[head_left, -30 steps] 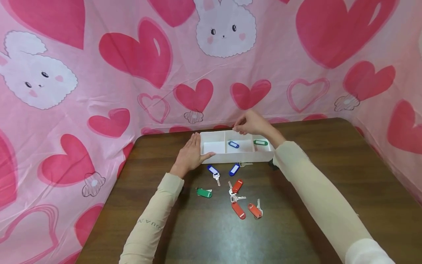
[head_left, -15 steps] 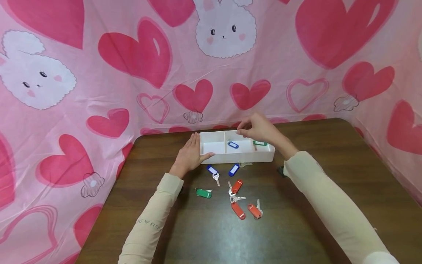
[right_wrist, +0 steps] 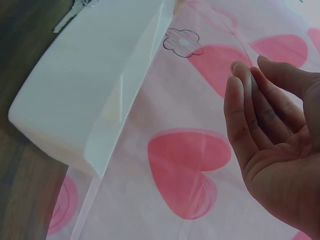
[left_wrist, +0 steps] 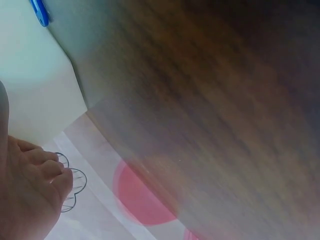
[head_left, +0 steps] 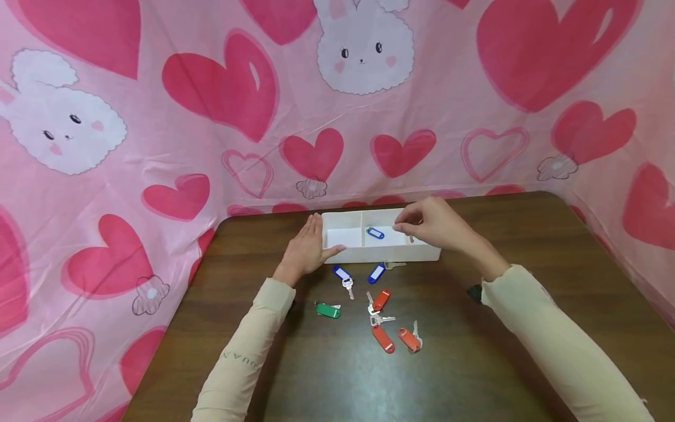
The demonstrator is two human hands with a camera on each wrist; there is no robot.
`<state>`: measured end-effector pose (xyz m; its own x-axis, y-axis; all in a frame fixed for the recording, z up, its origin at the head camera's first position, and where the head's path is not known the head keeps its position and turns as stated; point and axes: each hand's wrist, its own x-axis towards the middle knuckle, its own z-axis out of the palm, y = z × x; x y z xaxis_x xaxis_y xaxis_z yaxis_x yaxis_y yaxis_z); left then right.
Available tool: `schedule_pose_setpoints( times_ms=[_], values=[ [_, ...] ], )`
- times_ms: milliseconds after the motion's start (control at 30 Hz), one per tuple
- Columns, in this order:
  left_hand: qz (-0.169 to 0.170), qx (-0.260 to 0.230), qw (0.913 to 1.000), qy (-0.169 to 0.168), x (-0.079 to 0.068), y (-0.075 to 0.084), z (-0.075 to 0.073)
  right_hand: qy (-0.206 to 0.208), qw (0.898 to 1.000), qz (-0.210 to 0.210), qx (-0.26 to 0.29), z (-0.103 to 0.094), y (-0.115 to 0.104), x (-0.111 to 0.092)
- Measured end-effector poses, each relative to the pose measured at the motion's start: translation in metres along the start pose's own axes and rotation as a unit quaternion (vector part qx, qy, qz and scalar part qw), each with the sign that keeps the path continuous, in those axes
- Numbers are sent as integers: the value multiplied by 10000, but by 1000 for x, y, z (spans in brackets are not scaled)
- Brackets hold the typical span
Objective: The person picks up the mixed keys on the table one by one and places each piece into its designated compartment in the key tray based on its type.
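Note:
A white divided tray (head_left: 379, 253) lies near the far side of the table. My left hand (head_left: 306, 249) rests against its left end with straight fingers, the thumb lying along the front wall. My right hand (head_left: 435, 223) hovers over the tray's right part; the right wrist view shows its loosely bent fingers (right_wrist: 235, 105) and thumb with nothing between them. A blue key tag (head_left: 375, 233) lies in the middle compartment. The right compartment is mostly hidden behind the right hand.
In front of the tray lie two blue key tags (head_left: 377, 274) with keys, a green key tag (head_left: 328, 310) and three red key tags (head_left: 382, 339) with keys. A pink heart-patterned cloth (head_left: 401, 117) hangs behind the brown table (head_left: 474, 363).
My right hand has moved right and slightly nearer along the tray, now covering the green key tag in the right compartment. The left hand keeps its place.

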<state>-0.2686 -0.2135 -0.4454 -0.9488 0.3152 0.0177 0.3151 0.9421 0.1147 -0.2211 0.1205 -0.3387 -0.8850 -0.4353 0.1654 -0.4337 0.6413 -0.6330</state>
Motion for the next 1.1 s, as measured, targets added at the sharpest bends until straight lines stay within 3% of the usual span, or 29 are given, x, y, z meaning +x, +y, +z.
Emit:
schedule_pose_setpoints(
  times_ms=[433, 700, 867, 1100],
  values=[
    [-3, 34, 10000, -6, 0, 0, 0, 131, 9992, -285, -248, 8, -4, -33],
    [-4, 75, 10000, -40, 1, 0, -3, 7, 9995, -96, -292, 13, -4, -57],
    [-24, 59, 10000, 19, 3, 2, -8, -43, 9988, -283, -402, 17, -2, -70],
    [-104, 3, 9999, -25, 1, 4, -2, -327, 9962, -435, -686, 31, 5, -95]
  ],
)
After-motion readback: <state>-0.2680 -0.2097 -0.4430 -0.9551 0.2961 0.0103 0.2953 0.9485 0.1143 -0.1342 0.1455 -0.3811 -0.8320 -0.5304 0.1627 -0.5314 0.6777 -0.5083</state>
